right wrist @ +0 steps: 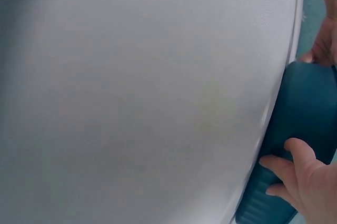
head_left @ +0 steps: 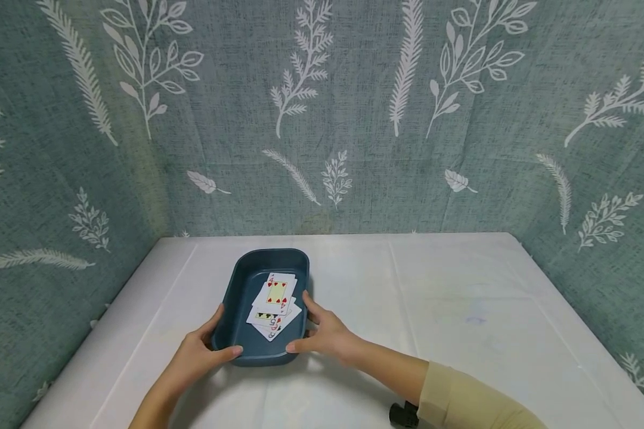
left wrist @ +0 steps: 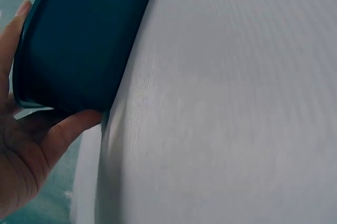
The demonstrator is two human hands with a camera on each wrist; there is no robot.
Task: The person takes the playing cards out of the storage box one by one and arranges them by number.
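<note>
A dark blue rectangular tray point(head_left: 264, 360) with rounded corners stands left of the middle of the white table, its near end toward me. Several playing cards point(head_left: 276, 295) lie overlapping inside it, face up, with a red hearts card on top. My left hand point(head_left: 200, 353) grips the near left corner, thumb at the front rim and fingers along the side. On the right side, my right hand point(head_left: 330, 336) holds the wall, thumb near the front corner. The right wrist view shows its fingers against the outer wall of the tray point(right wrist: 310, 98). Whether the tray touches the table, I cannot tell.
The white cloth-covered table point(head_left: 461, 316) extends to the right and behind the tray. Green leaf-patterned fabric point(head_left: 365, 119) hangs round its back and sides. A small black object point(head_left: 404, 415) shows beside the right sleeve point(head_left: 472, 396) at the front edge.
</note>
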